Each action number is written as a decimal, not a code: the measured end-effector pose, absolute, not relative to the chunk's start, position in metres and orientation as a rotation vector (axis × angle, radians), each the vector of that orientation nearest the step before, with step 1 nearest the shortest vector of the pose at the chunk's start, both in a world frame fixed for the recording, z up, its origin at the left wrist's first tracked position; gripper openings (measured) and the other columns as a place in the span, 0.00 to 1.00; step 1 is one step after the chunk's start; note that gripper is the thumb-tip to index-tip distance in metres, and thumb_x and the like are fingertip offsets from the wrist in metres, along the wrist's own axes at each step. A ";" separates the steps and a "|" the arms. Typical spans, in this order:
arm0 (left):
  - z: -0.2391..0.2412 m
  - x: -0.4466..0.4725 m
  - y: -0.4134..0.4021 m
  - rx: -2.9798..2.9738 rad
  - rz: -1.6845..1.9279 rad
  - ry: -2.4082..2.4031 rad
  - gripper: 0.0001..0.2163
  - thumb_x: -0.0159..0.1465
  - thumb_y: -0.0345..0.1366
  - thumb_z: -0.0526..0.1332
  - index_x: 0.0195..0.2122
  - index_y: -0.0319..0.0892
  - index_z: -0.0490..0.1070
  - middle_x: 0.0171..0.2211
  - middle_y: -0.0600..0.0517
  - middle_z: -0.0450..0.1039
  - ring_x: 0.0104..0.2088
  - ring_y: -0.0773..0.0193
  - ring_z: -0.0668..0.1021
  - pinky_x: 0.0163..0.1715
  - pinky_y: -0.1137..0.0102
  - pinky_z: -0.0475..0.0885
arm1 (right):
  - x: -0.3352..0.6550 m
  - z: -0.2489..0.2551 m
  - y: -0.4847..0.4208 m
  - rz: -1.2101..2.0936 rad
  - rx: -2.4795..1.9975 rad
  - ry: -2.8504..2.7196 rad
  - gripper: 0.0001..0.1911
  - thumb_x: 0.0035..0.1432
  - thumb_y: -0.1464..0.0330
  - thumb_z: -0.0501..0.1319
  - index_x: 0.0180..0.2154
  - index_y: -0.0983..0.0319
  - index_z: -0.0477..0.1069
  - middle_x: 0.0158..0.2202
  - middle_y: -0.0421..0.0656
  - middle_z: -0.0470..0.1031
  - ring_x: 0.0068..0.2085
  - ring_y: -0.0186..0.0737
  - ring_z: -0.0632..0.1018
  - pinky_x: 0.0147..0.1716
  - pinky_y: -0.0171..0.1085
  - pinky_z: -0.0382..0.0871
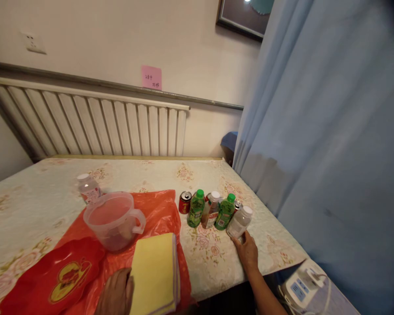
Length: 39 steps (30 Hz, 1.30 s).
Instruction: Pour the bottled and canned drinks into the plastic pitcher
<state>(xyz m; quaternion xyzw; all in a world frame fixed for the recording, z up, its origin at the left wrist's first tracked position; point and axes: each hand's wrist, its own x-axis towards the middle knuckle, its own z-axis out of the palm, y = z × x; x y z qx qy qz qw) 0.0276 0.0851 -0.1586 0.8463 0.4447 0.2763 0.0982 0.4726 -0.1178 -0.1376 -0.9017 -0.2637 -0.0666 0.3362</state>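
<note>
Nearest, my left hand lies flat, fingers loose, against the yellow cloth, apparently steadying it. My right hand meets the tilted white-capped bottle at the row's right end; fingertips touch its base, grasp unconfirmed.

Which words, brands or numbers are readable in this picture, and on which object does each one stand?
Pink sticky note on the wall: handwritten marks, too blurred to read.
Two green-capped plastic bottles: labels too small.
Red drink can: print blurred.
Red plastic bag: gold emblem, no legible words.
White device with blue buttons: unreadable.
No text can be quoted.
</note>
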 end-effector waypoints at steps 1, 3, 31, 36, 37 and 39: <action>-0.159 0.028 0.085 2.505 0.812 1.317 0.16 0.67 0.44 0.47 0.46 0.42 0.68 0.44 0.44 0.76 0.47 0.51 0.77 0.50 0.55 0.71 | 0.473 -0.138 -0.118 -0.174 -2.352 -0.688 0.25 0.53 0.54 0.61 0.50 0.60 0.70 0.38 0.47 0.76 0.41 0.51 0.76 0.40 0.41 0.68; -0.159 0.028 0.085 2.502 0.812 1.323 0.15 0.67 0.44 0.47 0.46 0.42 0.68 0.44 0.44 0.76 0.47 0.52 0.77 0.50 0.55 0.71 | 0.472 -0.138 -0.118 -0.177 -2.354 -0.685 0.26 0.53 0.54 0.61 0.50 0.60 0.70 0.39 0.47 0.76 0.41 0.51 0.76 0.40 0.41 0.68; -0.145 0.031 0.075 2.419 0.852 1.325 0.14 0.67 0.42 0.49 0.43 0.43 0.70 0.41 0.45 0.76 0.44 0.54 0.77 0.49 0.57 0.72 | 0.469 -0.139 -0.120 -0.155 -2.286 -0.665 0.31 0.50 0.49 0.58 0.50 0.62 0.69 0.42 0.52 0.78 0.43 0.53 0.77 0.42 0.44 0.70; -0.140 0.029 0.071 2.326 0.931 1.293 0.13 0.67 0.42 0.50 0.42 0.44 0.71 0.41 0.45 0.76 0.44 0.54 0.77 0.47 0.58 0.72 | 0.458 -0.144 -0.130 -0.041 -2.096 -0.442 0.44 0.45 0.45 0.58 0.56 0.67 0.64 0.49 0.58 0.77 0.48 0.56 0.78 0.48 0.47 0.71; -0.139 0.029 0.070 2.302 0.930 1.284 0.13 0.68 0.42 0.49 0.41 0.44 0.71 0.40 0.45 0.76 0.43 0.54 0.77 0.47 0.58 0.73 | 0.452 -0.146 -0.134 -0.020 -2.078 -0.378 0.44 0.45 0.44 0.57 0.56 0.67 0.64 0.49 0.58 0.77 0.47 0.56 0.79 0.48 0.48 0.71; -0.138 0.028 0.069 2.249 0.929 1.257 0.14 0.68 0.42 0.49 0.40 0.43 0.72 0.39 0.45 0.76 0.42 0.54 0.77 0.46 0.58 0.73 | 0.439 -0.151 -0.143 -0.004 -2.058 -0.281 0.41 0.44 0.44 0.56 0.53 0.65 0.66 0.46 0.57 0.78 0.45 0.57 0.80 0.49 0.50 0.71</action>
